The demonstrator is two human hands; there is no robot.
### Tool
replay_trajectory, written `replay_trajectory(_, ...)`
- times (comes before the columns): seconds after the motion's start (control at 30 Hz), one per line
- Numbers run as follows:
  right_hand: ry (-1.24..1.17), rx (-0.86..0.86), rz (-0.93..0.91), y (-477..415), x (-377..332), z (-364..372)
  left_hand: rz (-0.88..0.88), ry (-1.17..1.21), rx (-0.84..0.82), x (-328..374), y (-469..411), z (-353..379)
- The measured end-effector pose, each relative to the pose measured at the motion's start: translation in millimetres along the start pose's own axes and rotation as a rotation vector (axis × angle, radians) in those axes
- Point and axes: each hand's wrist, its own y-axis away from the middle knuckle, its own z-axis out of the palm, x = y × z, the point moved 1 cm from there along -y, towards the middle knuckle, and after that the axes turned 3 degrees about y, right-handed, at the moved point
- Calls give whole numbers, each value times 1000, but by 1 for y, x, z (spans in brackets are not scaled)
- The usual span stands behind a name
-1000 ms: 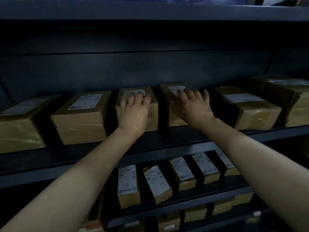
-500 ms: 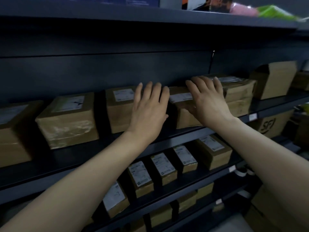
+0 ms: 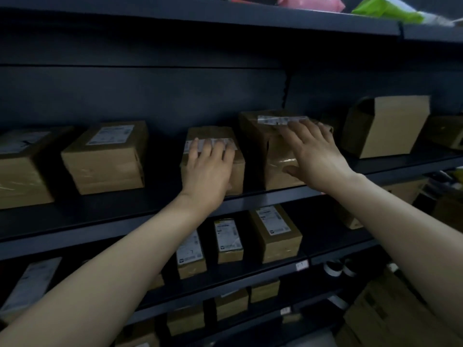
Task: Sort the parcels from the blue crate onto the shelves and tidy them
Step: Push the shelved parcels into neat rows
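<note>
Fingers point(image 3: 208, 151) flat, slightly spread | left hand point(image 3: 208, 172) on small brown cardboard parcel point(image 3: 213, 132) at 12 o'clock, right hand point(image 3: 318, 156) on taller taped brown parcel point(image 3: 274, 159) at 1 | both just shifted right, so row-tidying continues

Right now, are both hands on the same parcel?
No, the left hand rests on the middle parcel, the right hand on the taller parcel beside it.
</note>
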Motion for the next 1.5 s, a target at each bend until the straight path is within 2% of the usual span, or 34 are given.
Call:
replay_trajectory(0.33,-111,-170,111,-13,43,33,-88,9,-253,7,-18,19)
replay_trajectory(0.5,-228,-162,66,-25,38,42,-149,29,-312,3,-23,23)
replay_trajectory(0.9,-197,-189,50,-71,17,59,-229,-14,-328,-30,-32,40)
replay_trajectory(1.5,-144,-142,33,-70,20,60,-256,-8,-328,-30,-37,43)
